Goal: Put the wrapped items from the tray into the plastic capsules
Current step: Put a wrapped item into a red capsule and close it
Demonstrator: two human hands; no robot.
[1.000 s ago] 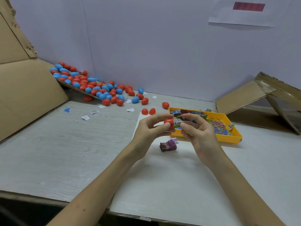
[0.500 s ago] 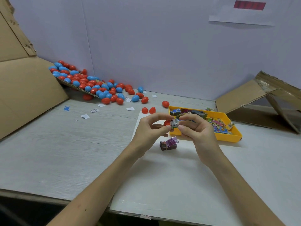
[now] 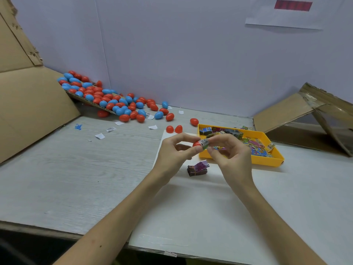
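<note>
Since a second ago the item (image 3: 204, 143) has shifted left against the red capsule (image 3: 196, 144) and now hides more of it, and my view of the two hands shows them closer together. I see the left hand (image 3: 175, 153) pinching the capsule between thumb and forefinger. The right hand (image 3: 231, 155) has its fingers (image 3: 219, 137) clamped on the item, whose barcoded end meets the capsule's mouth; how far it sits inside I cannot tell. Both are held above the surface (image 3: 76, 178), just in front of the near left corner of the yellow tray (image 3: 267, 163), which holds more wrapped items (image 3: 232, 133). Below the hands a purple item (image 3: 197, 168) lies on a white sheet (image 3: 191, 207). Behind them sit three loose red capsules (image 3: 173, 129) near the tray's far left corner. Farther left, a pile (image 3: 114, 101) of red and blue capsules spills off a cardboard flap along the wall. Paper scraps (image 3: 99, 136) dot the surface in front of it.
</note>
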